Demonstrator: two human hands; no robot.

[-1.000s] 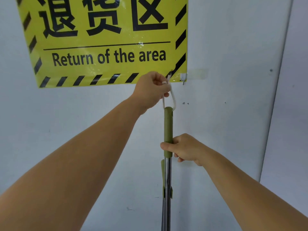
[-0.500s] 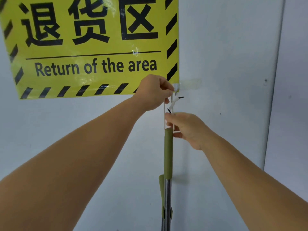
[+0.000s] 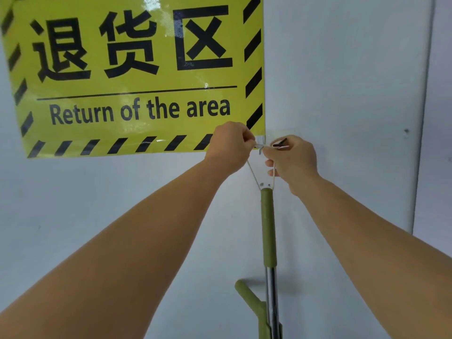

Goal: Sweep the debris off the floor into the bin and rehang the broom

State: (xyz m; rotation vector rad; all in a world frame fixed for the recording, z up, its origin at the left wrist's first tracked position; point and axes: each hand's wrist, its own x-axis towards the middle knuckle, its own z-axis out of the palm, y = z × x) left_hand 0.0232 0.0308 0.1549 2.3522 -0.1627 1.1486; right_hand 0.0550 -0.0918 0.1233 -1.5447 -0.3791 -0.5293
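Rehanging is the step in hand, the last part of the task as far as these walls show. Your left hand point(image 3: 228, 145) pinches one side of the thin white cord loop point(image 3: 253, 173) tied to the top of the olive-green, rubber-sleeved broom handle point(image 3: 267, 223), and your right hand point(image 3: 292, 160) pinches the other side, fingers curled round the cord, so the loop is spread between them. Both hands meet at the small clear plastic wall hook point(image 3: 260, 143), which sits at the lower right corner of the yellow and black striped "Return of the area" sign point(image 3: 137, 77). The broom hangs straight down below the hook, close against the pale grey wall point(image 3: 342, 69), its metal shaft running out of view at the bottom. Whether the cord already sits over the hook's prong is hidden by your fingertips. Next, you likely need to seat the loop fully on the prong, ease the weight down, then release both hands once it holds.
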